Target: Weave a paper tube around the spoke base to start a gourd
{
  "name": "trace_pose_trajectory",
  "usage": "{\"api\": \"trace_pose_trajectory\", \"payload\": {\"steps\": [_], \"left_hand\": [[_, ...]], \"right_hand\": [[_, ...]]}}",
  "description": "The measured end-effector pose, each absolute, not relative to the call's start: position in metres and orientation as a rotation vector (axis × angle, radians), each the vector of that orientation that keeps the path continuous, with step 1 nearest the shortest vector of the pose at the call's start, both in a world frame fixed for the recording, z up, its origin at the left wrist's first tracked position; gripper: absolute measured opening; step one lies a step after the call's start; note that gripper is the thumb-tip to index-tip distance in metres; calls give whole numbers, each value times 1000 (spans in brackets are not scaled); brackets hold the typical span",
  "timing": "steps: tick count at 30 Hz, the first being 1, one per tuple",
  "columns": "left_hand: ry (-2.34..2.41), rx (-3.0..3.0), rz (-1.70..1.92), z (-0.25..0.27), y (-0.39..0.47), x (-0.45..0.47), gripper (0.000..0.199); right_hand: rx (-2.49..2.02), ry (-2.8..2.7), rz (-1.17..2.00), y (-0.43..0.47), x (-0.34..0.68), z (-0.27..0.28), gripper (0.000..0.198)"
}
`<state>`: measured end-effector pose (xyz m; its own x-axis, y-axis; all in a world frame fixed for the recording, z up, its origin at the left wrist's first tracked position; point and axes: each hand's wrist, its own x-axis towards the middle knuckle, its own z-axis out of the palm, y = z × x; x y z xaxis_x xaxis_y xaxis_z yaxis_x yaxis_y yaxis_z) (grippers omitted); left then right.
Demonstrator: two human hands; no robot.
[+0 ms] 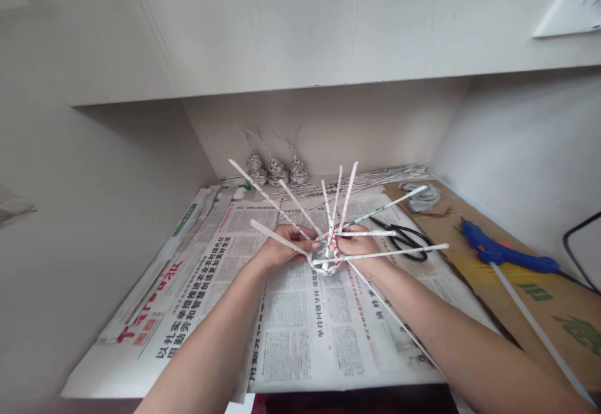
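Both hands hold a small woven paper basket (323,266), its round base low and several rolled-paper sticks fanning up and outward from it. My left hand (287,245) grips its left side, fingers curled around the rim. On the right side, my right hand (359,246) is closed on the weave, its fingertips partly hidden behind the sticks. One long paper strip (389,310) runs from the basket down past my right forearm. Just beyond my right hand lie black-handled scissors (406,242) on the newspaper (286,326).
Three gourd-shaped woven paper pieces (277,173) stand at the back wall beside a bundle of rolled paper sticks (361,181). At right, a blue glue gun (502,251) and a crumpled grey wad (421,198) rest on cardboard (521,314). A cabinet panel (300,25) overhangs the table.
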<state>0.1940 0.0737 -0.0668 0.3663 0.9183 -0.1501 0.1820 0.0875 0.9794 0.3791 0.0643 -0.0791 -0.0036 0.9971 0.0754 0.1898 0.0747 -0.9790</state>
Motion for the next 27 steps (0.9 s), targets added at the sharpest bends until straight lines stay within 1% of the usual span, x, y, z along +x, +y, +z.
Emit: {"api": "trace_pose_trajectory", "payload": {"steps": [2,8,13,16,19,21,24,27], "left_hand": [[1099,1488,814,-66,70,199,29],[1131,1458,1048,-73,67,210,27],[1114,1437,1103,-84,69,212,23],[1109,1405,1105,-83,68,213,25],[993,1316,1082,-79,65,215,30],[967,1284,1103,-77,64,217,27],[1073,1283,1171,-79,65,217,23],[1137,1314,1208,-81,66,217,24]], "right_hand": [[-1235,-1420,1066,64,379,-80,14],[-1126,-1402,1149,63,378,-74,11],[-1098,-1375,1202,62,377,-73,11],[-1099,-1339,1217,62,377,-74,11],[-1101,-1329,1232,62,378,-78,14],[-1131,-1351,1212,63,379,-80,15],[-1155,-1360,1167,63,378,-84,16],[-1115,-1232,1245,65,376,-85,16]]}}
